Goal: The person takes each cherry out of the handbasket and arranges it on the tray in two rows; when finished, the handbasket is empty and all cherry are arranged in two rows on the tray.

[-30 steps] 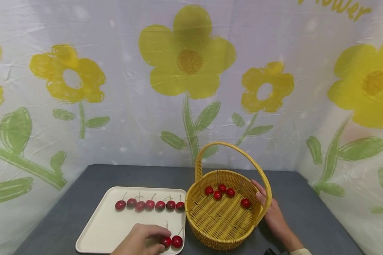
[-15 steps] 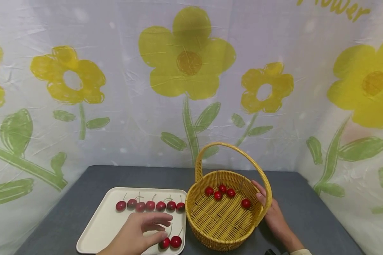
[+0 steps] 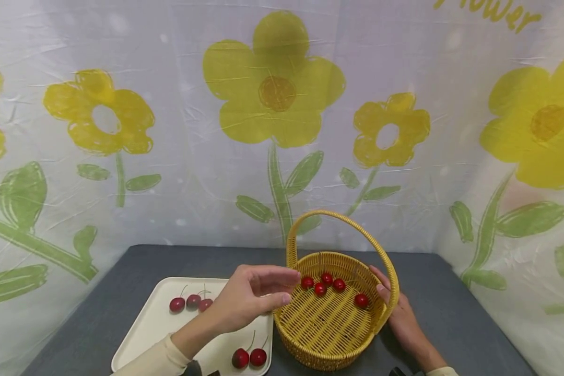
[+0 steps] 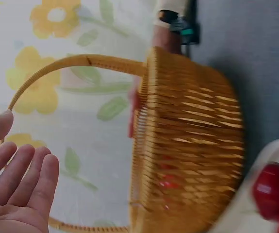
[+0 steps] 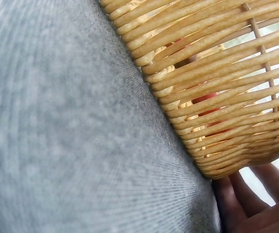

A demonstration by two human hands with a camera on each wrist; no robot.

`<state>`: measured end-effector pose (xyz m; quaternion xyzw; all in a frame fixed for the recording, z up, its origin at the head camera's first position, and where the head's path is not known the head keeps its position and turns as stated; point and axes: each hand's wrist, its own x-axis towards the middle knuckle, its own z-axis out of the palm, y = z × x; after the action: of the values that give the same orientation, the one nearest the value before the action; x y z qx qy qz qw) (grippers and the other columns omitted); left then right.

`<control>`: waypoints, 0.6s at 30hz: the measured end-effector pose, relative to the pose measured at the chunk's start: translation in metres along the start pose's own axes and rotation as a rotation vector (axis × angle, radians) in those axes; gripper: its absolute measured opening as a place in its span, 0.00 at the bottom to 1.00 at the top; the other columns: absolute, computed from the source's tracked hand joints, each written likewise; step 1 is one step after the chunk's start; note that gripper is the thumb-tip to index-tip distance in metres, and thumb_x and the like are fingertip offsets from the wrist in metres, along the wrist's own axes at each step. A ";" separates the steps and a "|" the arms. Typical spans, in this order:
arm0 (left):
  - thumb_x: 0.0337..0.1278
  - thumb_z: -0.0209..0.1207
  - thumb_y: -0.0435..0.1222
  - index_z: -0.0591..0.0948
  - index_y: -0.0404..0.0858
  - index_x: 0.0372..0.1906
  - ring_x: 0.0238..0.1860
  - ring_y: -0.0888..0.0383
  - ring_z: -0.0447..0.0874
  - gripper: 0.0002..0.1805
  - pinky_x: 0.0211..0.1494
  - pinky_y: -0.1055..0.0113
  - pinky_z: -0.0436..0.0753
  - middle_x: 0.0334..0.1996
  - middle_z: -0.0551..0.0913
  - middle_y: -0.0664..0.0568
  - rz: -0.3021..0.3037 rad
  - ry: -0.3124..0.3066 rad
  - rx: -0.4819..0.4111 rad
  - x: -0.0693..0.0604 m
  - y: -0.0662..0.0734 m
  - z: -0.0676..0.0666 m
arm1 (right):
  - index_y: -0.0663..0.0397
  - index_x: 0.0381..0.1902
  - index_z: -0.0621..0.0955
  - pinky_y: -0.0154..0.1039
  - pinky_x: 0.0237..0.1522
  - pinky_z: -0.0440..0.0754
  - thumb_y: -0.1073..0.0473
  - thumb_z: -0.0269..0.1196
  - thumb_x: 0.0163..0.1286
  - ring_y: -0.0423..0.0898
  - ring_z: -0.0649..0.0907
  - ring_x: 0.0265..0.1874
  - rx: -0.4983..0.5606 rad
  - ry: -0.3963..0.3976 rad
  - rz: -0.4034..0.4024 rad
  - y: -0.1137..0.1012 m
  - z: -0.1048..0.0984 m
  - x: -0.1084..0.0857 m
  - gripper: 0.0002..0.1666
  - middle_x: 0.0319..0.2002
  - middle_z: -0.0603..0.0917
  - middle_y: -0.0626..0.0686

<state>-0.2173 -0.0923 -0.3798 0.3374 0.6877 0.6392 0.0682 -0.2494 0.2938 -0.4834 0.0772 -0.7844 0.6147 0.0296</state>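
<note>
My left hand point(image 3: 251, 298) hovers between the tray and the basket's left rim. Its fingers point(image 4: 25, 179) are extended and apart from the thumb, and nothing shows between them. The yellow wicker basket point(image 3: 326, 360) has a tall arched handle point(image 3: 352, 222), and several red cherries point(image 3: 326, 279) lie inside. My right hand point(image 3: 404, 318) holds the basket's right side, thumb over the rim and fingers point(image 5: 248, 194) against the outer weave. On the cream tray point(image 3: 143, 334), two stemmed cherries point(image 3: 258, 357) sit at the front right. A back row of cherries point(image 3: 177, 304) is partly hidden by my left hand.
Tray and basket stand side by side on a dark grey table point(image 3: 160, 258), close together. A flower-printed curtain point(image 3: 192, 156) rises behind the table and along both sides.
My left hand has lifted off the front cherries and moved up and right to the basket's edge, its fingers opening. The two front cherries shifted slightly left. My right hand stays on the basket.
</note>
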 end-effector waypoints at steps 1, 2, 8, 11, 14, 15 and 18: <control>0.73 0.70 0.34 0.86 0.37 0.67 0.60 0.57 0.92 0.21 0.63 0.66 0.89 0.63 0.89 0.40 0.008 -0.002 0.008 0.009 0.001 0.003 | 0.38 0.88 0.62 0.23 0.62 0.78 0.42 0.47 0.92 0.22 0.75 0.68 0.000 0.002 0.002 0.000 0.000 0.000 0.33 0.85 0.67 0.60; 0.73 0.70 0.35 0.86 0.38 0.67 0.61 0.57 0.92 0.22 0.63 0.66 0.89 0.63 0.90 0.42 0.011 -0.004 0.019 0.017 0.002 0.005 | 0.39 0.88 0.63 0.23 0.62 0.78 0.41 0.47 0.92 0.22 0.75 0.68 0.001 0.004 0.002 0.000 0.000 0.000 0.33 0.84 0.67 0.60; 0.73 0.71 0.39 0.87 0.42 0.67 0.62 0.57 0.91 0.21 0.63 0.66 0.89 0.60 0.92 0.53 -0.025 -0.036 0.083 0.066 0.003 0.024 | 0.40 0.88 0.63 0.25 0.61 0.81 0.43 0.47 0.92 0.25 0.76 0.68 0.004 0.006 -0.001 -0.001 0.001 0.000 0.33 0.85 0.66 0.60; 0.73 0.71 0.40 0.88 0.45 0.66 0.60 0.59 0.92 0.20 0.62 0.67 0.89 0.60 0.92 0.53 -0.044 -0.060 0.116 0.088 0.000 0.034 | 0.43 0.88 0.62 0.28 0.60 0.83 0.44 0.47 0.92 0.27 0.77 0.68 0.011 0.001 0.000 -0.002 0.001 0.000 0.33 0.84 0.67 0.61; 0.73 0.72 0.40 0.88 0.44 0.66 0.57 0.63 0.92 0.20 0.61 0.69 0.89 0.58 0.93 0.53 -0.045 -0.077 0.141 0.108 -0.006 0.044 | 0.43 0.88 0.63 0.28 0.59 0.83 0.44 0.48 0.92 0.28 0.78 0.68 0.011 0.003 -0.004 -0.001 0.000 0.000 0.33 0.84 0.68 0.61; 0.72 0.72 0.40 0.89 0.44 0.65 0.56 0.64 0.92 0.20 0.61 0.70 0.88 0.58 0.93 0.53 -0.046 -0.082 0.150 0.115 -0.008 0.048 | 0.43 0.88 0.63 0.27 0.59 0.83 0.45 0.48 0.92 0.27 0.78 0.68 0.012 0.002 -0.006 -0.001 0.000 0.001 0.33 0.83 0.68 0.61; 0.72 0.72 0.40 0.89 0.43 0.64 0.54 0.66 0.92 0.20 0.60 0.71 0.88 0.56 0.94 0.53 -0.053 -0.103 0.188 0.132 -0.015 0.059 | 0.43 0.88 0.63 0.27 0.60 0.82 0.45 0.47 0.93 0.27 0.78 0.68 0.008 -0.003 -0.018 0.000 -0.001 0.001 0.33 0.83 0.69 0.60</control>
<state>-0.2931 0.0306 -0.3596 0.3564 0.7488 0.5517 0.0885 -0.2502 0.2946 -0.4827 0.0855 -0.7812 0.6175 0.0337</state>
